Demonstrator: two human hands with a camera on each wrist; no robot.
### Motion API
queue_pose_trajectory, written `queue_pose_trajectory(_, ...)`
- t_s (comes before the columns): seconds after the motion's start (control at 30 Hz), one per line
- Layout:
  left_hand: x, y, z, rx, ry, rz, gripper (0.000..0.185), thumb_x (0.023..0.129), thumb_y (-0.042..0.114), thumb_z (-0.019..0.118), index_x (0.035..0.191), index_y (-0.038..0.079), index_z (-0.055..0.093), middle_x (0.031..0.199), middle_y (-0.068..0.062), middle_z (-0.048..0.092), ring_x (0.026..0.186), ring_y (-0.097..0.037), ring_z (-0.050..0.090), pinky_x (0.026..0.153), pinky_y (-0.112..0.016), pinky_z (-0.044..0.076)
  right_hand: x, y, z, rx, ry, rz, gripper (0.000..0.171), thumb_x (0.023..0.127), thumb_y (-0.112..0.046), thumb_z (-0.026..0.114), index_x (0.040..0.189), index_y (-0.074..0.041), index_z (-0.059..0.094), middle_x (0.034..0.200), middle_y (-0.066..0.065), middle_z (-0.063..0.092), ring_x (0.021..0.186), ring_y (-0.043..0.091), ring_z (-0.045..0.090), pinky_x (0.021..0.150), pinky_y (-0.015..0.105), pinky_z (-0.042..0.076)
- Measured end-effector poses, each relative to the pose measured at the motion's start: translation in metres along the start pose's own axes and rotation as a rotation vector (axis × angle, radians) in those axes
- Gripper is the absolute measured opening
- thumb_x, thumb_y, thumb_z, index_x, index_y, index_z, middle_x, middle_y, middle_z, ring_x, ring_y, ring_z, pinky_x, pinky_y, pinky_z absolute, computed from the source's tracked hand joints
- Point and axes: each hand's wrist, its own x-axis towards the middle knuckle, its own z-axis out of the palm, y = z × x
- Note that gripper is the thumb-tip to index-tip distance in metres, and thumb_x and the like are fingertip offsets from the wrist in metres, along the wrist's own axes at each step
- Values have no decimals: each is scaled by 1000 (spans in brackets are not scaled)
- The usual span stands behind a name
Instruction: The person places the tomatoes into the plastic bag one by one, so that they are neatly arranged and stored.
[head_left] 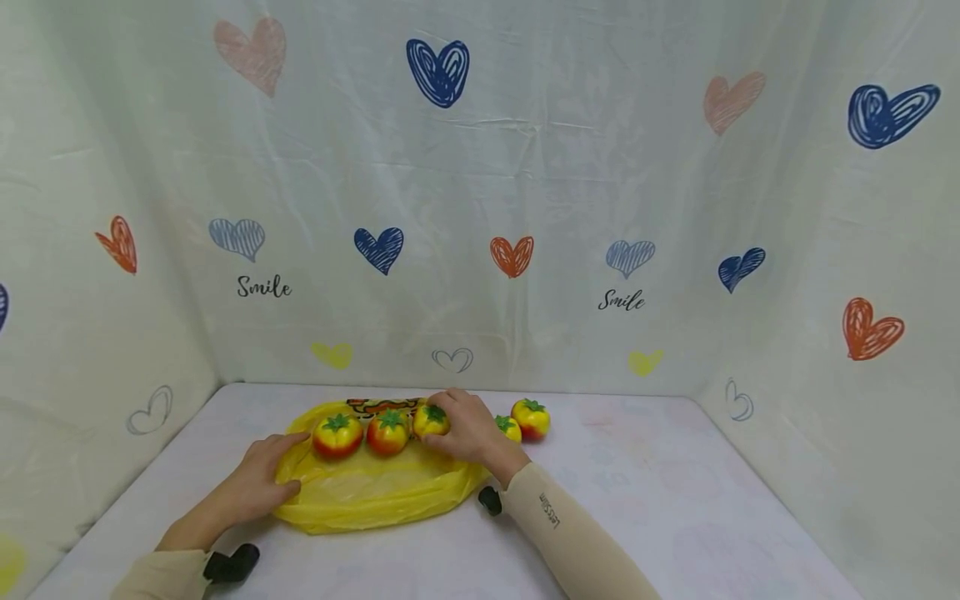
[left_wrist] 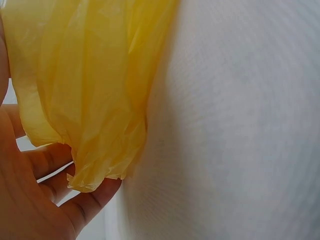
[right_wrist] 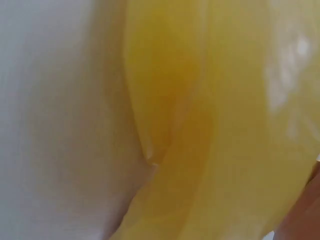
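"Smile" heart backdrop, left hand pinching yellow bag, right hand grasping tomato

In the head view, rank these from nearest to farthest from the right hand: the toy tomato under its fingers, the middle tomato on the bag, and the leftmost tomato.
1. Toy tomato under the fingers of the right hand, touching it.
2. Middle tomato, just to its left on the yellow bag.
3. Leftmost tomato, farthest, toward the left hand.
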Motion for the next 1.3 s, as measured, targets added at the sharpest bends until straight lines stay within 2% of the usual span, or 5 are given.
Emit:
queue_pose_trajectory(0.87, 1, -1, 1, 5, 10, 14, 65, 74, 13, 69, 133, -4, 46, 126, -25, 48, 111, -41, 41, 92, -64, 36, 7, 4, 10, -25, -63, -31, 58, 85, -47, 66, 135, -20, 51, 131, -1, 53, 118, 19, 49, 105, 37, 37)
queue_pose_trajectory(1.3, 2, -1, 1, 7, -7, -10, 68, 74, 14, 70, 134, -3, 45, 128, -25, 46, 113, -41, 40, 94, -64, 36, 7, 3, 9, -30, -92, -14, 60, 85, -47, 66, 137, -21, 49, 133, 0, 51, 120, 19, 48, 106, 37, 35)
